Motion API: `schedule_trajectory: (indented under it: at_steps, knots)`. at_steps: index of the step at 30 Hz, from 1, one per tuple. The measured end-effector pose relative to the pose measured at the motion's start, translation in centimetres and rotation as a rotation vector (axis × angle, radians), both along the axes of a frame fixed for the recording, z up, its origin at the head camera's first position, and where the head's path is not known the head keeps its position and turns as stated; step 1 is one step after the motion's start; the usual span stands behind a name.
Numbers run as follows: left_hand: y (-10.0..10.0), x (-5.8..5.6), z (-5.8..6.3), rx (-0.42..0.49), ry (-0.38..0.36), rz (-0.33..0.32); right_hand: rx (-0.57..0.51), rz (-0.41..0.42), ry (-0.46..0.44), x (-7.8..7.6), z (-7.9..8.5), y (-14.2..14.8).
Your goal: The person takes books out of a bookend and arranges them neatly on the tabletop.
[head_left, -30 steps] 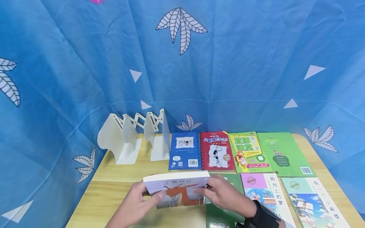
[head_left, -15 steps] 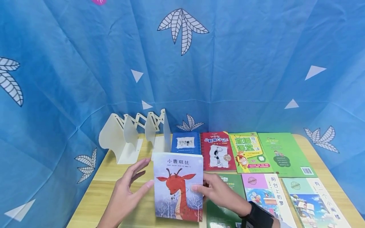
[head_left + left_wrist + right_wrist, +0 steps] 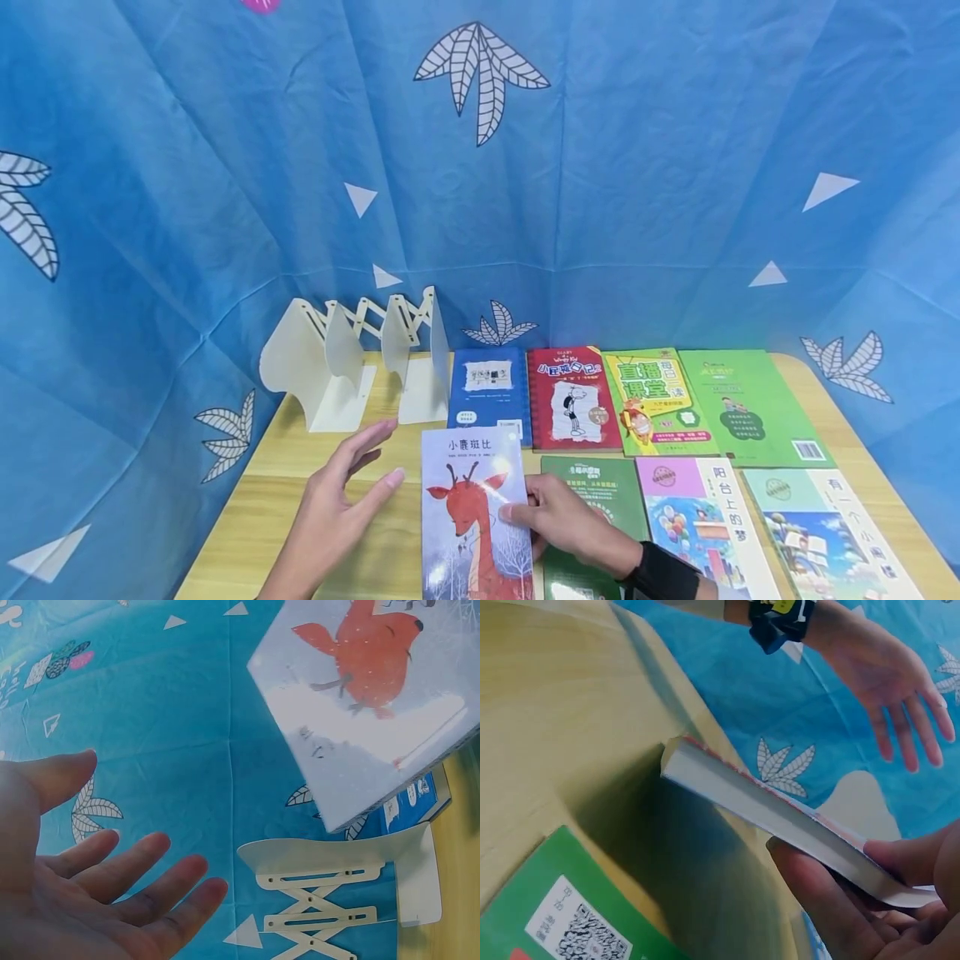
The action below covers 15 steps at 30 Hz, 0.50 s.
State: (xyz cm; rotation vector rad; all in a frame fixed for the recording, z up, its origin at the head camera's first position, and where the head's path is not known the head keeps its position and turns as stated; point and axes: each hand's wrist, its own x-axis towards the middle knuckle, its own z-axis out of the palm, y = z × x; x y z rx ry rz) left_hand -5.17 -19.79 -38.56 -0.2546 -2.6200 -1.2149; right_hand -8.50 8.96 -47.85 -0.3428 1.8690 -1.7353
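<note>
My right hand (image 3: 566, 517) pinches the right edge of a paperback book (image 3: 472, 517), thumb on its cover and fingers behind. Its pale lilac cover carries a red deer and faces the head camera. In the right wrist view the book's page edge (image 3: 757, 802) shows, held above the table with a shadow beneath. My left hand (image 3: 330, 500) hovers left of the book, apart from it, with fingers spread and holding nothing. The left wrist view also has the open left palm (image 3: 112, 892), with the deer cover (image 3: 360, 735) at upper right.
A cream expandable book rack (image 3: 341, 367) stands at the table's back left. Two rows of books lie flat to its right, among them a blue one (image 3: 489, 392), a red one (image 3: 573, 400) and a dark green one (image 3: 592, 475). Blue patterned cloth (image 3: 480, 208) hangs behind.
One second ago both hands gripped the book, its top edge tilted toward the camera. The left hand has let go, and the right hand has turned the cover into view and lowered the book nearer.
</note>
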Motion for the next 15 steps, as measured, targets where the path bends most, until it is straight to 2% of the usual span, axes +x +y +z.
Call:
schedule_trajectory:
  at_steps: [4, 8, 12, 15]
  knots:
    - [0.2, 0.0, 0.2, -0.031, -0.024, 0.018, 0.019, -0.008, -0.002, 0.0, -0.4, 0.0]
    - [0.4, 0.0, 0.5, -0.043, -0.068, 0.034, 0.084, -0.021, 0.031, 0.1, -0.8, -0.1]
    - [0.5, 0.0, 0.3, -0.053, -0.079, 0.035, 0.219, -0.028, 0.113, 0.2, -1.3, -0.1]
    - [0.5, 0.1, 0.2, -0.06, -0.068, 0.03, 0.362, -0.029, 0.213, 0.3, -1.6, -0.2]
